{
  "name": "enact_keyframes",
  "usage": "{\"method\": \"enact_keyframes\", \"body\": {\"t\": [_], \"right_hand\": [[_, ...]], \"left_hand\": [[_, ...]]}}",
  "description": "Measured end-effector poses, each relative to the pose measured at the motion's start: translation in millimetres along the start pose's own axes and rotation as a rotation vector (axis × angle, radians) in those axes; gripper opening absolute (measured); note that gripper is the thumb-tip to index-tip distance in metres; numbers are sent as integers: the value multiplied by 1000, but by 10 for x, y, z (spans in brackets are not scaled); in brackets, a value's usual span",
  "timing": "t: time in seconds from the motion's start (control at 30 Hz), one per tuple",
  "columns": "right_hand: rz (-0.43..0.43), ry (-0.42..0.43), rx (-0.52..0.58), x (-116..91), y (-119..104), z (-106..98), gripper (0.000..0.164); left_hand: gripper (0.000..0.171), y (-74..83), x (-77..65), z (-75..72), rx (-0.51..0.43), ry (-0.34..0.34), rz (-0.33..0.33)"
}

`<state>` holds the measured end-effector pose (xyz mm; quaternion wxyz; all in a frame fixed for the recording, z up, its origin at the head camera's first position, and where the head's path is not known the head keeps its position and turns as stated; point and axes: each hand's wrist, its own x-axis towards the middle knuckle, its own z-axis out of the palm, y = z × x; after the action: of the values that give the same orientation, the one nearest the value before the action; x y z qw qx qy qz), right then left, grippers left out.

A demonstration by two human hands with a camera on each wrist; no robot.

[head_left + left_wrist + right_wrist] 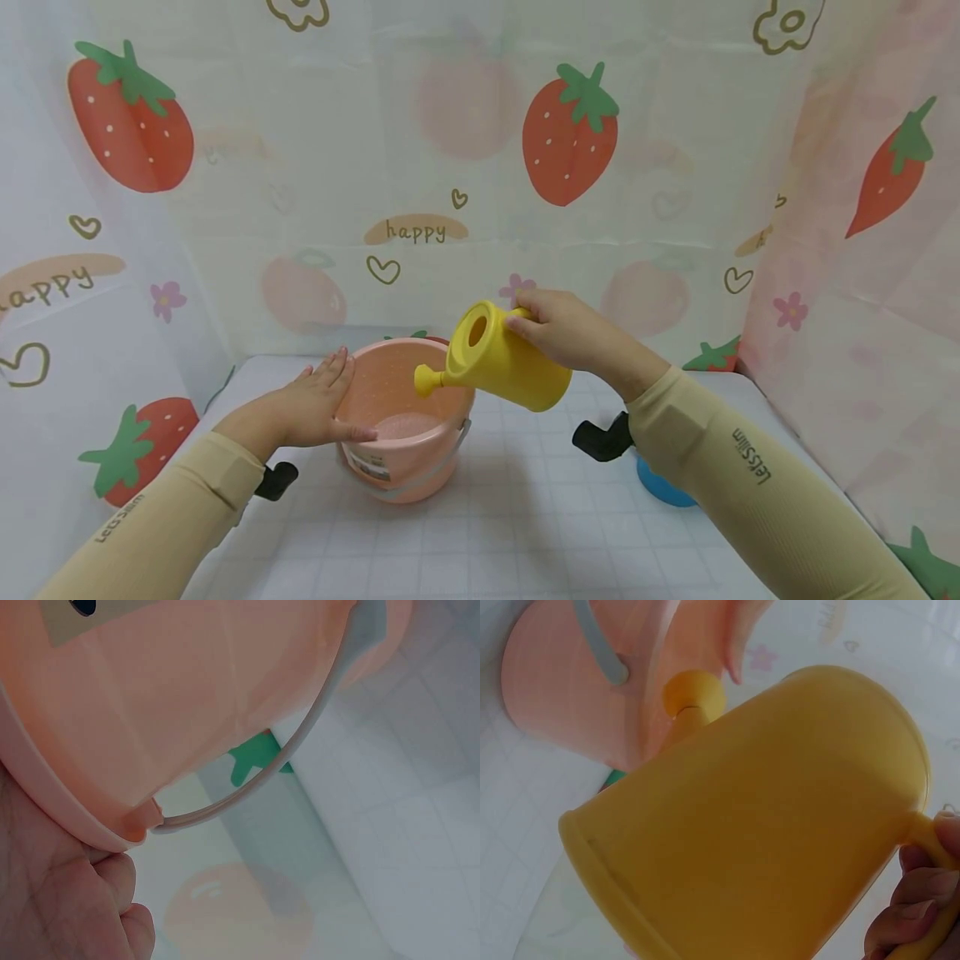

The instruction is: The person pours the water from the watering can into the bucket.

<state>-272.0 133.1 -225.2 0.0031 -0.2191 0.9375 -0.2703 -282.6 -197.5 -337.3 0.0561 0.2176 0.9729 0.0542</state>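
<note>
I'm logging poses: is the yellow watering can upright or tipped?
Tipped: the yellow watering can leans, its spout pointing toward the mouth of the pink bucket.

blue obj (663,487), part hidden, on r of wht grid tabletop (577,525), strawberry-print backdrop (472,175) w/ "happy" txt (416,231) behind.

The watering can (517,367) is yellow. The bucket (420,457) is pink. The tabletop (570,533) has pale squares. Red strawberries (570,146) dot the white sheet (337,167).
</note>
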Motion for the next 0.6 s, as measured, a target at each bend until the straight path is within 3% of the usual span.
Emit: {"method": "enact_keyframes", "body": {"t": [0.6], "right_hand": [[-12, 8, -41, 15, -42, 4, 18]], "left_hand": [[123, 11, -18, -14, -3, 8, 8]]}}
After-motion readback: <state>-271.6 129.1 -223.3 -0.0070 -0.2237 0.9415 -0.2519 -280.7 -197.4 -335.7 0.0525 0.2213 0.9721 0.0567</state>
